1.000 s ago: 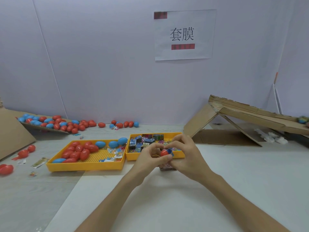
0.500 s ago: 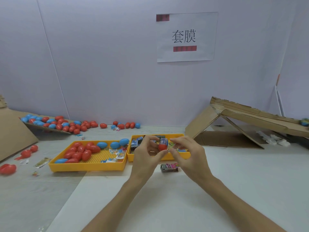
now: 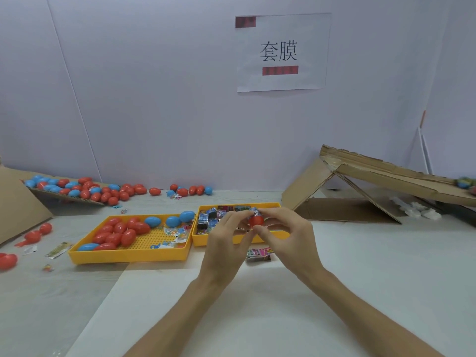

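A red plastic egg point(image 3: 256, 220) with a printed film sleeve over its top is held upright between both hands, above the near edge of the right yellow tray point(image 3: 273, 236). My left hand point(image 3: 224, 243) pinches it from the left with thumb and fingertips. My right hand point(image 3: 288, 240) pinches it from the right. That tray holds several folded printed sleeves point(image 3: 208, 220). The left yellow tray point(image 3: 128, 255) holds several red eggs point(image 3: 121, 231), blue eggs point(image 3: 175, 220) and small packets. A loose printed sleeve point(image 3: 258, 253) lies on the table under my hands.
Many red and blue eggs point(image 3: 85, 189) lie on a cardboard sheet and along the back wall at left. A cardboard ramp point(image 3: 386, 176) slopes down at right over white scraps point(image 3: 422, 212). A paper sign point(image 3: 282, 51) hangs on the wall. Stray eggs point(image 3: 33, 235) lie far left.
Both hands have lifted the red egg from the table to just above the right tray's edge, and the printed sleeve now sits over the egg's top.
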`<state>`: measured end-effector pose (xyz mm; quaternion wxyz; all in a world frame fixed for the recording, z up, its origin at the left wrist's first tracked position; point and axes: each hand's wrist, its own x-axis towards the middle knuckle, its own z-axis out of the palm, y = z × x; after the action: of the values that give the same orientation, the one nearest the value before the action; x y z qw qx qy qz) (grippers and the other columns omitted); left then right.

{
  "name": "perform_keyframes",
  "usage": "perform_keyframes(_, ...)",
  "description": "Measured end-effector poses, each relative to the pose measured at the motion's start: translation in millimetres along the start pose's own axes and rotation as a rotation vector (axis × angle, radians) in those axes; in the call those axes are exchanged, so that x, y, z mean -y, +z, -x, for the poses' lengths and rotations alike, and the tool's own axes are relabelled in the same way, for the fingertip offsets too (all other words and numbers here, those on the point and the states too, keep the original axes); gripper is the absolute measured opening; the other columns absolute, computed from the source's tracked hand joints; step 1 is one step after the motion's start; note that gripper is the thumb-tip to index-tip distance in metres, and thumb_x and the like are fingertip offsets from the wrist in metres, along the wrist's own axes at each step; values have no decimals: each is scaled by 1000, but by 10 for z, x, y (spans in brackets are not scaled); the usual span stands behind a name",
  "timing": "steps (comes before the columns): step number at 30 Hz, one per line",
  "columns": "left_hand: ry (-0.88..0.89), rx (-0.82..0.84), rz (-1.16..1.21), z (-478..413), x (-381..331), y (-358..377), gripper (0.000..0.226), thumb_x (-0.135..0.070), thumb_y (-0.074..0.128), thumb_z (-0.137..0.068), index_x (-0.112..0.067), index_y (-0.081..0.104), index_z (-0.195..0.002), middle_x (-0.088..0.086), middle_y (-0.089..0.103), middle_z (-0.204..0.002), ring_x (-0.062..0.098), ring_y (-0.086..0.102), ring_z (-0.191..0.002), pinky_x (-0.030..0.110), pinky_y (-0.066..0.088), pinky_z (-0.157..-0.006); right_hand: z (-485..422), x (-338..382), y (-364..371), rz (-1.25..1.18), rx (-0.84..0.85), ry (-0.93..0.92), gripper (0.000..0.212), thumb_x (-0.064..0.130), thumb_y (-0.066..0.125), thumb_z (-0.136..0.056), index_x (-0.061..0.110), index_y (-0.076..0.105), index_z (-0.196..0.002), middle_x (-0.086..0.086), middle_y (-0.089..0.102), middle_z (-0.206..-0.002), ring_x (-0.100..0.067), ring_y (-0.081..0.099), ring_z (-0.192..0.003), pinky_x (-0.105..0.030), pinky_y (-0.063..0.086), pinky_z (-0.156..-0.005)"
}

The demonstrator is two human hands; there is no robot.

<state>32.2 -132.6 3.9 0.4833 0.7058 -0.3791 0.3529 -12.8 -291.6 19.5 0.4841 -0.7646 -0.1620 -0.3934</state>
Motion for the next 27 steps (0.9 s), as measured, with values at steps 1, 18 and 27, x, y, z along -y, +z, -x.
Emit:
perform_keyframes(1,5,-8,-1,-3,-6,-3,32,-16,74,-91,-14,66,-123,-5,67,-108,4,67,-99,24,60,-80,0,-1,2,-2,2,-5,33,14,81,-83,10,75,-115,-1,73,-106,-14,73,-93,-38,61,-82)
perform_keyframes(18,58,-51,-67,10,-2,-4,28,-8,79,-86,-9,73,-113,2,68,-97,5,66,-87,16,57,-74,18,15,5,92,-27,-101,34,15,79,-83,8,74,-116,5,76,-105,-5,70,-94,-23,58,-84)
perform_keyframes(27,91,-55,-80,17,-28,4,20,-12,75,-89,-8,73,-109,0,68,-91,5,64,-80,17,56,-70,27,39,-6,35,-40,-48,28,18,77,-83,8,77,-109,2,78,-101,-5,72,-93,-28,60,-84)
